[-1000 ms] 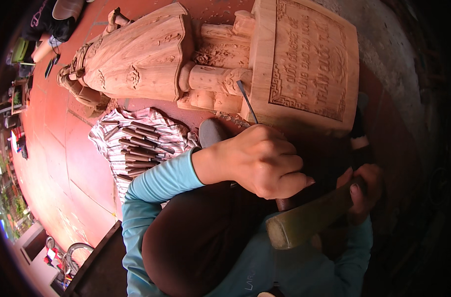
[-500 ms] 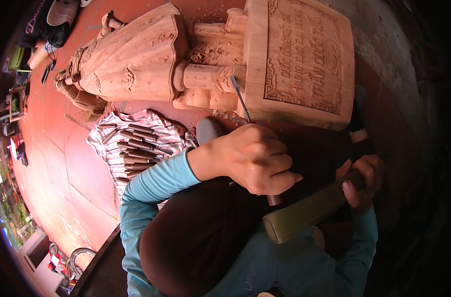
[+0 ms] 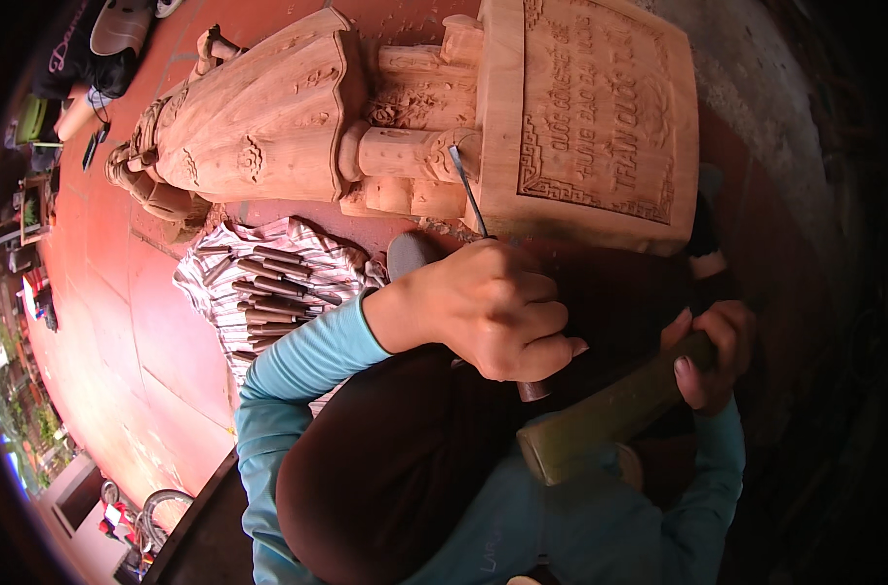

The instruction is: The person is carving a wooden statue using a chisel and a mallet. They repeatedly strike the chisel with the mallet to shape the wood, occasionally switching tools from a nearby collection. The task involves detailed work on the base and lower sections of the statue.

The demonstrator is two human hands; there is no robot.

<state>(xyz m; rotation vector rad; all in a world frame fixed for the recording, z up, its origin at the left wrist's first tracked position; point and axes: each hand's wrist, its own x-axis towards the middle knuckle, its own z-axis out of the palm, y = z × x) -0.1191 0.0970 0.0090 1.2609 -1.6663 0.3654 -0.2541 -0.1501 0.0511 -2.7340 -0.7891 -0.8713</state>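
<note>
My left hand is closed around a carving chisel. Its thin metal blade slants up and away, the tip at the carved round part beside the base block of a wooden statue. The butt of its brown handle pokes out below my fist. To the right, my right hand grips one end of a long, greenish wooden mallet. The mallet's thick end hangs just below the chisel's butt, apart from it. The statue lies on its side, its robed figure toward the left and its block with raised lettering toward the right.
Several brown-handled carving tools lie on a striped cloth to the left, on red floor tiles. A grey shoe shows close by the statue. Dark brown cloth bulges in the foreground. A bicycle wheel stands at lower left.
My left hand and the chisel have shifted slightly left and up, so the chisel's butt sits a little farther from the mallet. My right hand has barely moved.
</note>
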